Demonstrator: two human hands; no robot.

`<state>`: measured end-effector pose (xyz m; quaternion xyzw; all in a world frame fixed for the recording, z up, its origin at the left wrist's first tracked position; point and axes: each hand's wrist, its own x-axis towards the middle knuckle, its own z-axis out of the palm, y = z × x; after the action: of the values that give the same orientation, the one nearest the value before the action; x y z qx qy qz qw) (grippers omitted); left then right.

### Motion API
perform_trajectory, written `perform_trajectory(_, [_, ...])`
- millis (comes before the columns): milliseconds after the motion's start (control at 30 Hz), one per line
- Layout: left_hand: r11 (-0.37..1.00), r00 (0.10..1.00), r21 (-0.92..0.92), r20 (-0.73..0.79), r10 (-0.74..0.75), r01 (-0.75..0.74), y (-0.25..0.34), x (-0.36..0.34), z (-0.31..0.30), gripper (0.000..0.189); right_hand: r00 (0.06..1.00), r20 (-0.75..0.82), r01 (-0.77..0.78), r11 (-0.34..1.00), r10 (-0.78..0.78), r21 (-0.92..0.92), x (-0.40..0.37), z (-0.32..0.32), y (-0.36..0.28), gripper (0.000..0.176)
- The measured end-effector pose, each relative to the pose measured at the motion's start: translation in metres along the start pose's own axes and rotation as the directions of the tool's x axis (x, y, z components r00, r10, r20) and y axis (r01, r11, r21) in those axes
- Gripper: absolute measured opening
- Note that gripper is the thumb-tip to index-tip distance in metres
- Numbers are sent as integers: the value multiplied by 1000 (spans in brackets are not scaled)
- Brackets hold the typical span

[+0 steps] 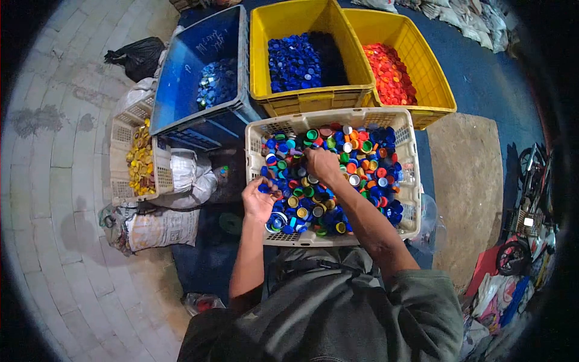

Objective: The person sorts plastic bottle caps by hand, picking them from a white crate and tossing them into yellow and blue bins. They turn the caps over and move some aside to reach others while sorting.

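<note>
A white plastic crate [418, 181] in front of me is filled with mixed bottle caps [362, 158] in blue, green, red, orange, yellow and white. At the crate's left side, my left hand [259, 200] is closed with its palm turned up, and a blue bottle cap [263, 188] shows between its fingers. My right hand [323, 164] reaches into the left middle of the pile, back of the hand upward. Its fingers are curled down among the caps, and I cannot tell what they hold.
Behind the crate stand a blue bin [172, 90] with light blue caps, a yellow bin [261, 54] with dark blue caps and another yellow bin [431, 72] with red-orange caps. A basket [119, 151] of yellow caps and a sack [163, 230] sit left. A cardboard sheet [467, 187] lies right.
</note>
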<state>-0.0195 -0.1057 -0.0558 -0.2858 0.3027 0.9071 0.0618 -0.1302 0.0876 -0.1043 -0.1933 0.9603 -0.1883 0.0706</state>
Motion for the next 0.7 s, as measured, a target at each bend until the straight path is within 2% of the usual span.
perform_trajectory(67, [992, 989, 124, -135, 53, -36, -2, -1, 1, 20, 1000, -6, 29, 999, -29, -27, 3, 11, 0, 14])
perform_trajectory(167, [923, 960, 360, -184, 213, -136, -3, -4, 0, 18, 998, -1, 57, 998, -57, -28, 4, 20, -1, 13])
perform_trajectory(233, [839, 936, 520, -190, 297, -161, -2, -4, 0, 15, 999, -49, -15, 999, 17, 47, 0, 23, -1, 15])
perform_trajectory(300, [665, 900, 718, -128, 418, -207, 4, -2, 3, 14, 992, -104, -54, 986, 71, 159, -5, 18, -4, 18])
perform_trajectory(333, [561, 879, 798, -85, 470, -222, 6, 0, 5, 16, 987, -132, -56, 972, 88, 229, -11, 13, -1, 19])
perform_trajectory(400, [58, 726, 913, 280, 627, -403, 8, 15, -8, 21, 979, -164, -62, 942, 122, 330, -21, 2, 10, 21])
perform_trajectory(433, [-211, 626, 869, 473, 620, -448, 8, 24, -14, 25, 976, -170, -69, 929, 139, 364, -25, -2, 17, 22])
perform_trajectory(467, [-349, 653, 847, 532, 540, -402, 10, 28, -11, 29, 972, -176, -75, 913, 157, 400, -30, -6, 20, 23])
perform_trajectory(533, [-606, 711, 729, 606, 356, -318, 16, 30, 3, 38, 961, -48, -177, 742, 271, 646, -49, -35, 14, 21])
perform_trajectory(567, [-700, 815, 673, 532, 231, -241, 19, 22, 21, 47, 953, 26, -215, 614, 302, 760, -60, -40, 18, 20])
perform_trajectory(600, [-761, 828, 616, 524, 200, -206, 18, 25, 21, 48, 942, 100, -248, 467, 319, 849, -70, -48, 20, 19])
perform_trajectory(667, [-863, 853, 484, 503, 140, -144, 14, 38, 19, 50, 905, 287, -312, 33, 314, 950, -89, -57, 23, 21])
perform_trajectory(700, [-888, 797, 423, 592, 121, -180, 15, 44, 17, 40, 886, 359, -313, -194, 293, 930, -97, -56, 27, 22])
